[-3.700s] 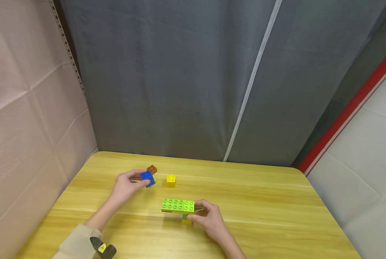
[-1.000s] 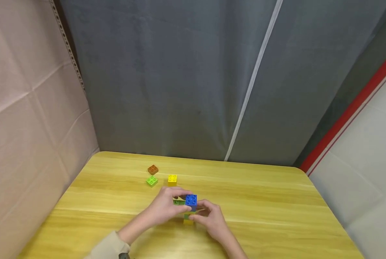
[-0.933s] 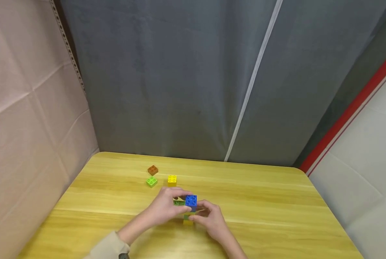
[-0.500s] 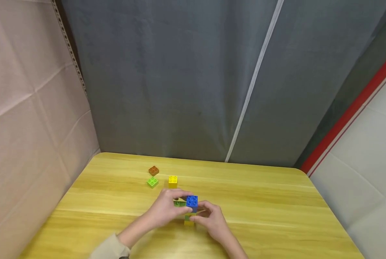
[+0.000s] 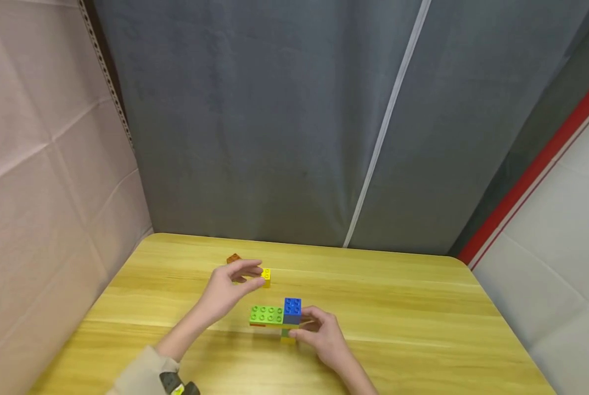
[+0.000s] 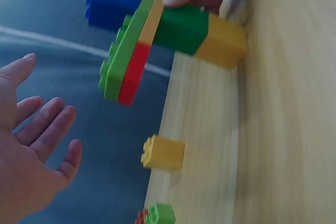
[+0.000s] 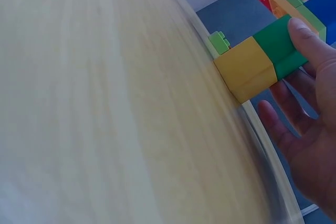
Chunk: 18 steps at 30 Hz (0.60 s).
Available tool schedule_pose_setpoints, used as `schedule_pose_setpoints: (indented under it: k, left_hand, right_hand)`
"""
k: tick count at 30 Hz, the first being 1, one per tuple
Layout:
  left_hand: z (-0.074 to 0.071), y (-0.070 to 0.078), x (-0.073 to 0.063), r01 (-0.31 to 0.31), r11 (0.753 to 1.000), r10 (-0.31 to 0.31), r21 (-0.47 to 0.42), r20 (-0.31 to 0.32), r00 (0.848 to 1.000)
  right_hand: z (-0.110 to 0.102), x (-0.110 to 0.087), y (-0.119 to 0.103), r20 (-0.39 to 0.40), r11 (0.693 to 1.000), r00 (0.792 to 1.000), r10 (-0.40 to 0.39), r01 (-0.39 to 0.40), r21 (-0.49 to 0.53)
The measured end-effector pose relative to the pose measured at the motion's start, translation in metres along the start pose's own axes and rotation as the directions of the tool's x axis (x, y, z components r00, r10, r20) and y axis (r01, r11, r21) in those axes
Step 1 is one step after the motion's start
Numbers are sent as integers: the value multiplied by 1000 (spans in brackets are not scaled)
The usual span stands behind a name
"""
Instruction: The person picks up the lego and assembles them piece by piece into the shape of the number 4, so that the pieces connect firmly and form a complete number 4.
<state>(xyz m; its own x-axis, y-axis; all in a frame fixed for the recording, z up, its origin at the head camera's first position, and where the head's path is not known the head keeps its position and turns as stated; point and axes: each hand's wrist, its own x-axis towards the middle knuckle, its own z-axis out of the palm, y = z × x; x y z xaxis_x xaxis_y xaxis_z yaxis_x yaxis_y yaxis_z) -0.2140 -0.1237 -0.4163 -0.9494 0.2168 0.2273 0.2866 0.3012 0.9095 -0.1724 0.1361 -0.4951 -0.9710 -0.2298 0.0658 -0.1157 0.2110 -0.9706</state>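
Observation:
My right hand (image 5: 324,337) grips an assembled brick structure by its dark green brick (image 6: 181,27), thumb on one side and fingers on the other. Beneath that is a yellow brick (image 7: 245,69) standing on the table. A flat red brick (image 6: 134,74) and an orange-yellow one lie under a light green studded layer (image 5: 266,314) that juts out leftward. The blue brick (image 5: 292,310) sits on the right end of this layer. My left hand (image 5: 222,288) holds nothing; its fingers are spread near the loose yellow brick (image 5: 267,278), overlapping it in the head view.
A brown brick (image 5: 233,258) lies behind my left hand on the wooden table (image 5: 398,307). The loose light green brick (image 6: 164,213), hidden in the head view, shows in the left wrist view. A grey curtain (image 5: 274,137) hangs behind the table.
My left hand has let go of the blue brick, now left on top of the structure, and moved back and left towards the loose yellow brick. My right hand keeps its grip.

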Motion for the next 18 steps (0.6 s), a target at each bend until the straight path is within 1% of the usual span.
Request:
schedule_pose_setpoints:
  k: [3,4,8,12,15,18]
  left_hand:
    - [-11,-13,8,19,1000,-19,-8,-51,999]
    - [-14,-17,9,33,999,-34,-12,-63,997]
    - [-20,-34,14,69,998,-70,-9,-83,994]
    - [-21,-47,15,108,994,-108,-6,-89,990]
    - [-18,-56,15,123,992,-122,5,-90,988]
    - [-14,-66,15,125,992,-123,19,-86,989]
  right_hand:
    - [-1,0,-1,-5,1000,1000,5,-5,-4]
    - [-1,0,-1,-5,1000,1000,4,-4,-11]
    - [-1,1,1,-2,1000,1000,-2,2,-30]
    - [-1,2,3,0,999,1000,1,-1,-47]
    - [-2,1,3,-2,999,1000,4,-4,-43]
    - [-2,0,3,-5,999,1000,8,-8,-40]
